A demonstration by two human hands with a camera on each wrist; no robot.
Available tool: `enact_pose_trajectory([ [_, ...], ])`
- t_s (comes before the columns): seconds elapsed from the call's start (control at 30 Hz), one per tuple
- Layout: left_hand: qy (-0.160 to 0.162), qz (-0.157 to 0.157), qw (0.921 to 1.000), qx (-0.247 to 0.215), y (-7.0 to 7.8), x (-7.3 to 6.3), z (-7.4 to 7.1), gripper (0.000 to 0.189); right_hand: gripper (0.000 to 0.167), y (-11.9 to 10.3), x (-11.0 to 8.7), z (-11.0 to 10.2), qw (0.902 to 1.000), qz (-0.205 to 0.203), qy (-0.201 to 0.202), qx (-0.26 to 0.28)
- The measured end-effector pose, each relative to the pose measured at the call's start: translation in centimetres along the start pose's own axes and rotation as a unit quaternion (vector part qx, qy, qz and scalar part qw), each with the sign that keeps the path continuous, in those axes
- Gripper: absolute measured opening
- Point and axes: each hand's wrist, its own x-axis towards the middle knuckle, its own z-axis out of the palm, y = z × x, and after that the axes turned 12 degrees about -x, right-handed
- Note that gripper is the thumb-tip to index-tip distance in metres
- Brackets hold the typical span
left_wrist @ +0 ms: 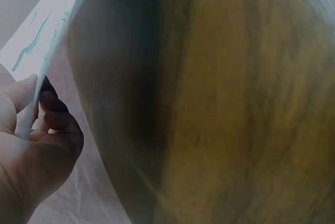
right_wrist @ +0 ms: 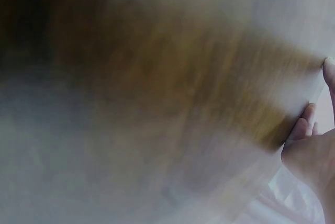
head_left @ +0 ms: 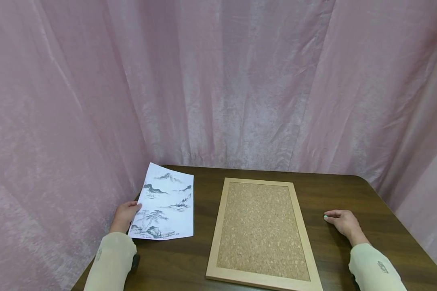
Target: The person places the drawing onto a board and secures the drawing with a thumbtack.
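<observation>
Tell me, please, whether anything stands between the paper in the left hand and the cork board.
Nothing visible does. The left hand holds the paper by its left edge, and only dark tabletop shows between it and the cork board. The right hand, pinching a small pale thing, is on the board's other side.

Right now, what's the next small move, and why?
Probably bring the sheet over the corkboard: the left hand holds it left of the corkboard, nothing lies on the corkboard, and the right hand pinches a pale thing, too small to identify.
</observation>
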Motion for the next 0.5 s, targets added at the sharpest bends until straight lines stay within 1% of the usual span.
enact_pose_trajectory([
  [0.17,-0.016,-0.007,0.9995,-0.026,0.3,0.5,0.5,0.055,0.03,-0.1,0.0,0.0,0.9999,-0.005,0.006,-0.006],
  [0.33,-0.01,-0.023,0.9978,-0.062,0.8,0.8,1.1,0.056,0.028,0.0,0.0,0.1,0.9997,-0.013,0.01,-0.016],
  [0.5,-0.001,-0.024,0.9963,-0.083,1.8,0.7,1.9,0.054,0.027,-0.1,0.0,0.1,0.9993,-0.022,0.014,-0.026],
])
